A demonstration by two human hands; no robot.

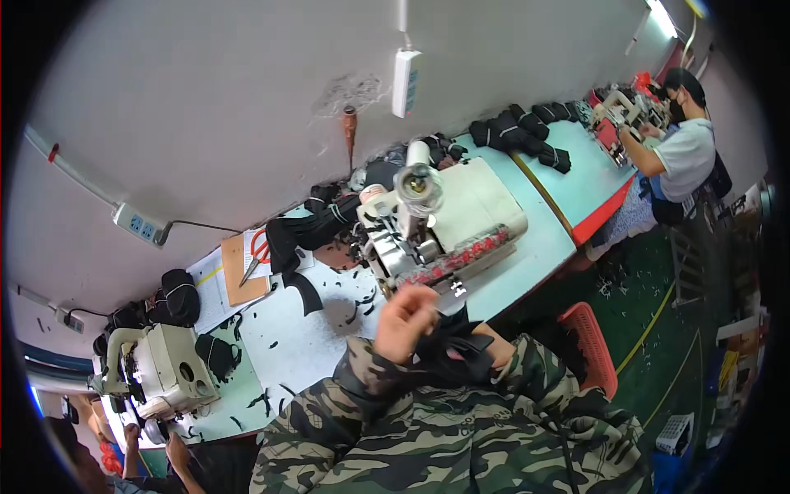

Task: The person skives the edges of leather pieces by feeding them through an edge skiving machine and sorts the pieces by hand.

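Note:
My left hand [405,323] is raised in front of the sewing machine, fingers curled together in a pinch. Whatever may be between its fingertips is too small to make out. Close to my chest, a bundle of black fabric strips [454,352] is gathered in my right hand [497,346], whose fingers are mostly hidden by the cloth. Just beyond my hands stands the cream sewing machine [481,206], with a red patterned strip along its front edge. Left of it, a curved black fabric piece [304,293] lies on the light table [329,337] among dark scraps.
Red-handled scissors [257,253] rest on papers and cardboard. Tied black bundles [510,130] line the wall side. A second machine [164,370] stands left, with another person's hands at it. A co-worker [679,148] sits far right. A red basket [594,346] stands beside me.

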